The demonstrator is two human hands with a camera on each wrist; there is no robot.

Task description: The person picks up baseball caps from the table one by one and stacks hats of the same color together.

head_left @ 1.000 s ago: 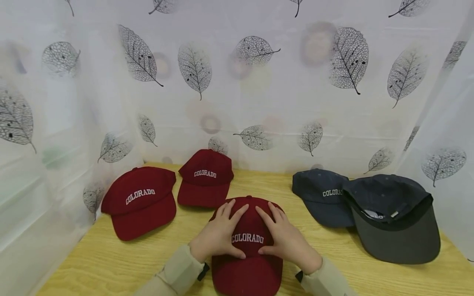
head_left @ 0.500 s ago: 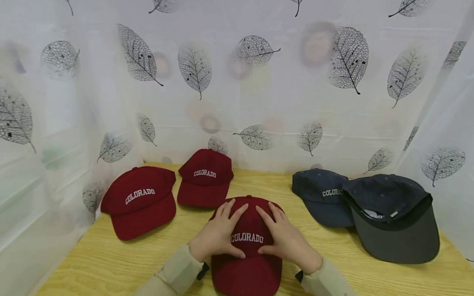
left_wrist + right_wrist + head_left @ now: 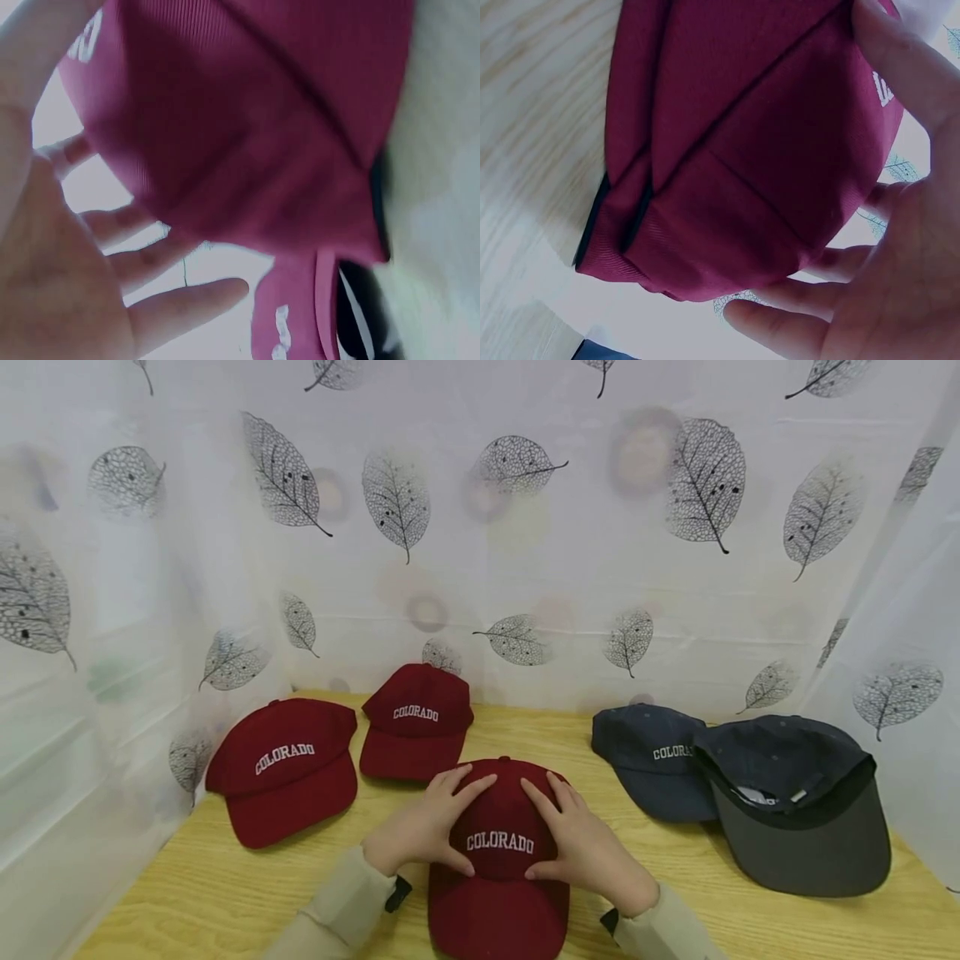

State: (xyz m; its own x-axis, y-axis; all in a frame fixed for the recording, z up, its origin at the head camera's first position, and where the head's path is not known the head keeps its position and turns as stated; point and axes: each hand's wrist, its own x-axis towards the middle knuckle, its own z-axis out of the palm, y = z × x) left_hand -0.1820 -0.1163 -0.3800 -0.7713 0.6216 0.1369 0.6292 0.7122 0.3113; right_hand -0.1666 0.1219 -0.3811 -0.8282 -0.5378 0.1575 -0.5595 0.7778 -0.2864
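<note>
Head view: left hand [image 3: 418, 823] and right hand [image 3: 587, 847], fingers spread, flank front red cap [image 3: 498, 917] on counter [image 3: 240, 902]; 2 other red caps [image 3: 412, 745] farther back. Left wrist: fingers splayed beside cap. Right wrist: thumb, fingers apart around cap.

Maroon caps [image 3: 498, 914]; navy caps [image 3: 645, 743]; yellow wood-grained table [image 3: 225, 893]; white leaf-print curtain [image 3: 450, 585].

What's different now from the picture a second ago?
The left-hand grip has shifted slightly to the person's left, its thumb sliding outward across the front red Colorado cap. I can't tell whether it has let go. The right-hand grip is nearly where it was, and so is that cap. The left red cap, rear red cap, rear navy cap and front navy cap stayed put.
</note>
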